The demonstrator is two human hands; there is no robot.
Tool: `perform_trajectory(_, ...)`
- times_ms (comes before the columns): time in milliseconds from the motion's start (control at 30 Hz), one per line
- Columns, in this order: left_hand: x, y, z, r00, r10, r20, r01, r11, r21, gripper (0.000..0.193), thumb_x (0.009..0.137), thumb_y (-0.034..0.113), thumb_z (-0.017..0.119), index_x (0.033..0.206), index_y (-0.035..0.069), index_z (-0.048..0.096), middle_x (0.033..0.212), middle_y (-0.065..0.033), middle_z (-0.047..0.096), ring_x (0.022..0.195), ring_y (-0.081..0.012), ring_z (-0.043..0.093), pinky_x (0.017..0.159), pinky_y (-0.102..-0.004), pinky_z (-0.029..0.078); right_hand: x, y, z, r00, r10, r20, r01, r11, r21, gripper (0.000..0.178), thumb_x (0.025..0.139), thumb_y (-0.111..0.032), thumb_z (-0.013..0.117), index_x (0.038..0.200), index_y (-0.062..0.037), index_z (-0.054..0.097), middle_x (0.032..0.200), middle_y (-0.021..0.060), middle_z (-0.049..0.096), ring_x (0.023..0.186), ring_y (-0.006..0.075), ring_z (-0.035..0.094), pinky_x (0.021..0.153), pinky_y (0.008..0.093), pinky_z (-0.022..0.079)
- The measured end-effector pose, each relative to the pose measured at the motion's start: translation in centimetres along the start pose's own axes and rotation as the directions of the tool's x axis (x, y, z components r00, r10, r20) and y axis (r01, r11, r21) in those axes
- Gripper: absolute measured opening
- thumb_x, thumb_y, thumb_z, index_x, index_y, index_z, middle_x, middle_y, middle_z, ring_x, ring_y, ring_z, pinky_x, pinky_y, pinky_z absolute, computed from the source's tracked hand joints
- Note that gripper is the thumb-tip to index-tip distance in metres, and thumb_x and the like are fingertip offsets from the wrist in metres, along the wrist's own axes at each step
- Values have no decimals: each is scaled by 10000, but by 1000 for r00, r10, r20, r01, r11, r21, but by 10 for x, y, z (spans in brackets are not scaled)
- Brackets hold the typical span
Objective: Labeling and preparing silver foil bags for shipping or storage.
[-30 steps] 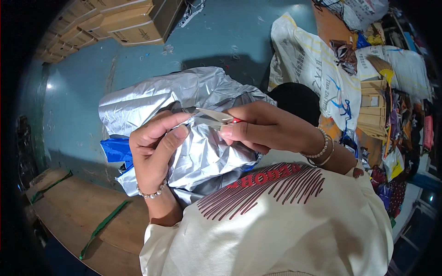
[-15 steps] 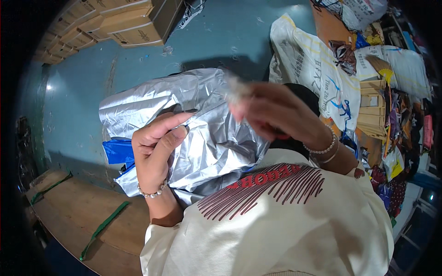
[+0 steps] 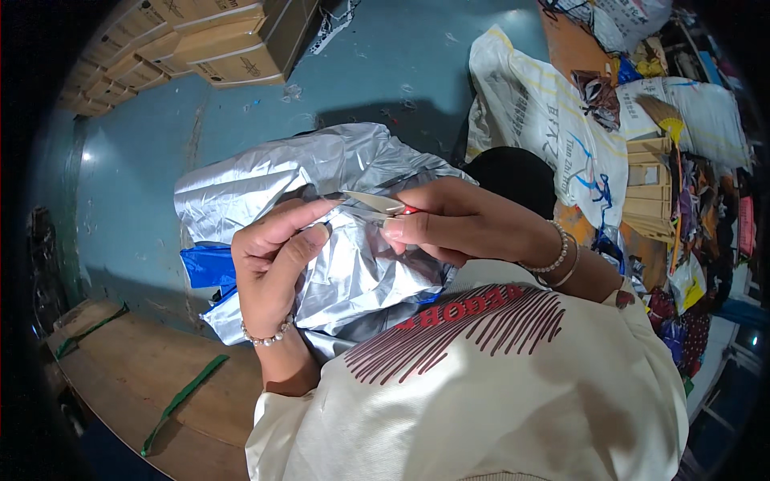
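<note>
Crumpled silver fabric [image 3: 361,276] is spread over my lap, with a blue piece [image 3: 207,264] showing at its left edge. My left hand [image 3: 273,248] pinches a fold of the silver fabric between thumb and forefinger. From the right, my right hand [image 3: 453,216] grips small scissors [image 3: 375,200] by a red handle mostly hidden in the fingers. The scissor blades are parted and point left, their tips close to my left forefinger. Whether they touch the fabric, I cannot tell.
Cardboard boxes [image 3: 233,60] are stacked at the far left on the blue-green floor. A wooden board [image 3: 200,401] with green straps lies at the near left. White woven sacks [image 3: 553,120], a broom [image 3: 664,116] and mixed clutter fill the right side. Close behind my right hand is a black rounded thing [image 3: 513,176].
My right hand, blurred and higher before, has come down and left toward my left hand. The scissor blades now show plainly, parted. My left hand has hardly moved.
</note>
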State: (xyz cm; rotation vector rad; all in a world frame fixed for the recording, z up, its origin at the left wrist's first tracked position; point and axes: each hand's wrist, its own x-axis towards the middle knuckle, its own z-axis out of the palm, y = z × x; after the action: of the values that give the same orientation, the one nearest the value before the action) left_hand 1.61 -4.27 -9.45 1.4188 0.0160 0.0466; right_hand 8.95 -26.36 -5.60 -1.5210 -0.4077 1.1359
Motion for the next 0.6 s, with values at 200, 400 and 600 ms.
perform_trajectory(200, 1, 2, 1, 998, -37, 57, 38, 999, -17, 318, 748, -95, 583, 1043, -54, 694, 778, -41, 595, 600, -74, 380, 555, -186, 279, 6, 9, 3, 948, -220, -231, 263, 948, 177, 299, 946, -256, 526, 791, -12, 602, 478, -22, 468, 372, 60, 338, 385, 198, 255)
perform_trajectory(400, 0, -1, -1, 999, -48, -10, 48, 998, -47, 334, 739, -97, 576, 1048, -52, 694, 769, -38, 592, 596, -73, 374, 554, -183, 276, -3, -7, -7, 994, -65, -86, 73, 993, 98, 297, 937, -256, 533, 792, -8, 609, 481, -26, 465, 376, 59, 339, 386, 196, 254)
perform_trajectory(600, 1, -3, -1, 999, -39, -8, 39, 999, -33, 341, 736, -99, 571, 1049, -50, 696, 758, -35, 590, 593, -72, 371, 551, -179, 274, -3, -2, -3, 998, 32, -45, -36, 996, -85, 295, 933, -255, 537, 775, -16, 610, 480, -27, 457, 379, 59, 340, 386, 198, 255)
